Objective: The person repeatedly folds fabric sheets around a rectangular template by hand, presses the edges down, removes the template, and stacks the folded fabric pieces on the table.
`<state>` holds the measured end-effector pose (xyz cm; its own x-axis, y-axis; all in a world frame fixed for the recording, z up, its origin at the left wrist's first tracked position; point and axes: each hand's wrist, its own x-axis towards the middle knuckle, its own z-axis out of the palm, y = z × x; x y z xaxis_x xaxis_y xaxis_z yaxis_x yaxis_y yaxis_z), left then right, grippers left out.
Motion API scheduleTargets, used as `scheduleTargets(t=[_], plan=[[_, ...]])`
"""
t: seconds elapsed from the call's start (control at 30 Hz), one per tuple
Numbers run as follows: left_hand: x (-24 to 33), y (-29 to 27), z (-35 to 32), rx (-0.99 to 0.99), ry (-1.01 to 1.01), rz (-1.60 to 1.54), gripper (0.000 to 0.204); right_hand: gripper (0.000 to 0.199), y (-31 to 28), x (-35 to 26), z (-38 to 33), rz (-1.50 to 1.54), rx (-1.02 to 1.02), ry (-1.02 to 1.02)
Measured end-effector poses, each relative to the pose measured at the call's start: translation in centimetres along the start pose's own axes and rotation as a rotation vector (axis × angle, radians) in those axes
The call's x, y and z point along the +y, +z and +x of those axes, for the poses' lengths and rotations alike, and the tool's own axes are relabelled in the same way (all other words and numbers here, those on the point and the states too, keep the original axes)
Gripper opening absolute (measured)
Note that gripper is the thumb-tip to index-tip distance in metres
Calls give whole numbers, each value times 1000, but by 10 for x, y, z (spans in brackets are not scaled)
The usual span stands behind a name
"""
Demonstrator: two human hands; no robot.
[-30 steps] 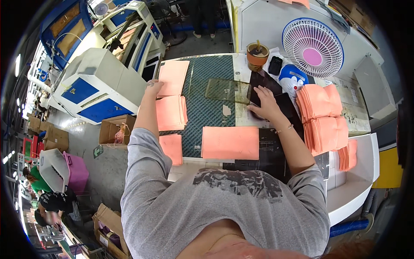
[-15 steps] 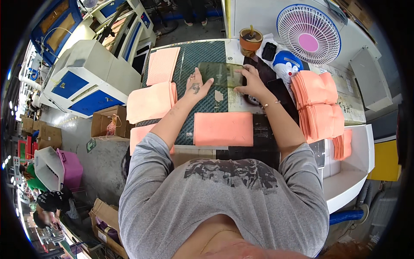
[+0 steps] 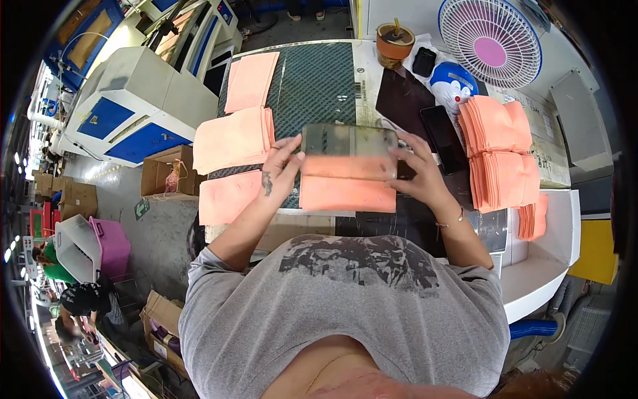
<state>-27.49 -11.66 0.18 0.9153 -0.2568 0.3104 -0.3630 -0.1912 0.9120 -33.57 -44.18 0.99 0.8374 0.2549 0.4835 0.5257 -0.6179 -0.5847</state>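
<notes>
White bin (image 3: 563,223): pink sheets (image 3: 533,218) at its upper end.
Cardboard box (image 3: 152,176): a pink bundle (image 3: 173,181) inside.
Clear plate (image 3: 345,141): blurred, over the middle pink pile (image 3: 349,198).
Right hand (image 3: 425,171): half curled, gripping its right edge.
Left hand (image 3: 282,171): pinching its left edge.

Patterned green worktable (image 3: 316,83) with several stacks of salmon-pink sheets (image 3: 231,141)

White fan (image 3: 490,48) (pink-centred), black phone (image 3: 441,137)

A tattoo (image 3: 267,183) marks the left hand (image 3: 282,166), a bracelet (image 3: 460,215) the right wrist (image 3: 446,211); below them is a dark-printed grey T-shirt (image 3: 252,322).
</notes>
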Motion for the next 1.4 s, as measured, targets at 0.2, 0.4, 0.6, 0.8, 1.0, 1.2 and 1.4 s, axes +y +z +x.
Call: scheduleTargets(t=[0.2,0.4,0.6,0.8,1.0,1.2,1.4], plan=[[-9,6,-44,-74,64,90,34,64,3,-18,-42,-7,-131,87],[-19,8,-51,-75,148,244,34,63,10,-21,-46,-60,-148,108],[-24,9,-53,-66,162,303,35,62,12,-21,-45,-89,-141,89],[-15,11,-51,-100,292,551,36,61,12,-22,-46,-115,-141,94],[-12,9,-48,-164,387,785,40,62,11,-23,-44,-126,-147,92],[-10,8,-49,-239,320,755,48,58,9,-28,-42,-157,-159,91],[6,15,-39,-213,353,813,64,67,13,-43,-23,-295,-233,52]])
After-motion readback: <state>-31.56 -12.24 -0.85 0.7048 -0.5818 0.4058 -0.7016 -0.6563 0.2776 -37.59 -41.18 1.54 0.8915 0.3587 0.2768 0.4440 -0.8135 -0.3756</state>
